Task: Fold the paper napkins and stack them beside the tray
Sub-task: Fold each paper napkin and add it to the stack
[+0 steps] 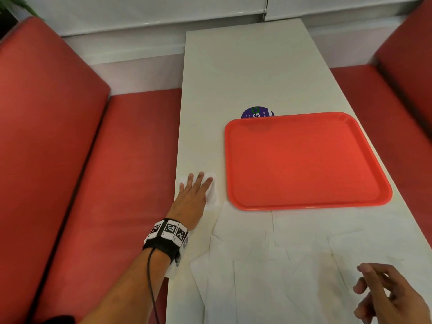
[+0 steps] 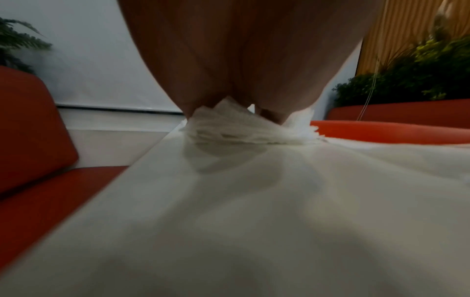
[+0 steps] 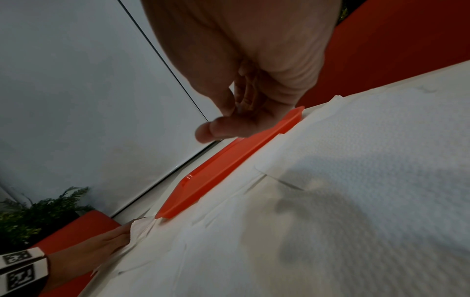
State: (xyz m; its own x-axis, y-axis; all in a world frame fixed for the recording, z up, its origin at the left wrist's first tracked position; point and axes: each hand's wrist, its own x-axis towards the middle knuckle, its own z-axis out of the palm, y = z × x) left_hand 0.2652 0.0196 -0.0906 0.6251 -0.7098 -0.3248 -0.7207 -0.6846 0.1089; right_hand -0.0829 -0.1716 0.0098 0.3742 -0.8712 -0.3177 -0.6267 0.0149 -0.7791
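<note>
A red tray [image 1: 306, 160] lies on the white table [image 1: 245, 73]. Left of it sits a small stack of folded white napkins [image 1: 213, 195], seen edge-on in the left wrist view [image 2: 244, 130]. My left hand [image 1: 194, 192] lies flat on that stack with straight, spread fingers [image 2: 272, 118]. Several unfolded napkins [image 1: 292, 265] are spread over the near part of the table, in front of the tray [image 3: 223, 172]. My right hand [image 1: 383, 293] hovers above them at the lower right, fingers [image 3: 223, 126] loosely curled and holding nothing.
Red bench seats [image 1: 112, 171] flank the table on both sides. A round purple sticker [image 1: 257, 112] peeks out behind the tray's far edge. A white wall [image 1: 163, 15] closes the far end. Green plants [image 3: 38, 215] stand behind the benches.
</note>
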